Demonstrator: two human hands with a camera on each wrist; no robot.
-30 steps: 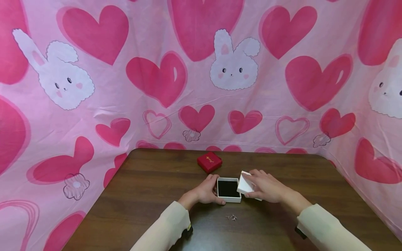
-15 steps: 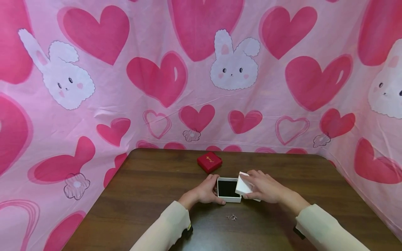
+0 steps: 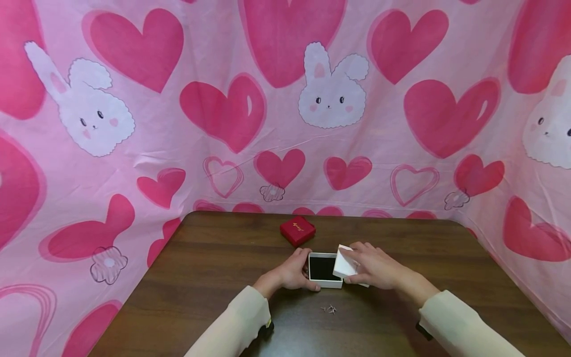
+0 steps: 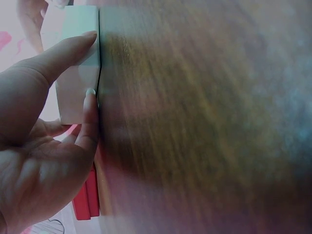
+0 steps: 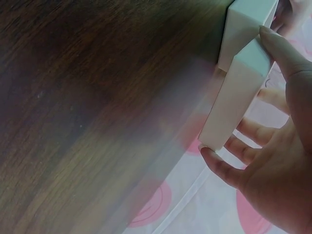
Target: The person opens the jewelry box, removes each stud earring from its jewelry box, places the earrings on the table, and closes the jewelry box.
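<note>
A white box base (image 3: 330,284) with a black lining sits on the table, and my left hand (image 3: 294,270) grips its left side, thumb at the front corner. In the left wrist view the thumb and fingers lie against the pale box wall (image 4: 78,92). My right hand (image 3: 378,265) holds a white lid (image 3: 345,265), tilted, its left edge over the right part of the base. The right wrist view shows the lid (image 5: 234,97) between thumb and fingers, close to the base (image 5: 243,29). Several tiny metallic pieces (image 3: 331,309) lie in front of the box, too small to identify.
A small red box (image 3: 297,230) with gold lettering stands behind the white base, slightly left. The brown wooden table (image 3: 214,258) ends at the back against a pink cloth (image 3: 285,129) with hearts and rabbits.
My right hand has shifted slightly left with the lid, so the lid overlaps more of the base. The left hand, base and red box have stayed in place.
</note>
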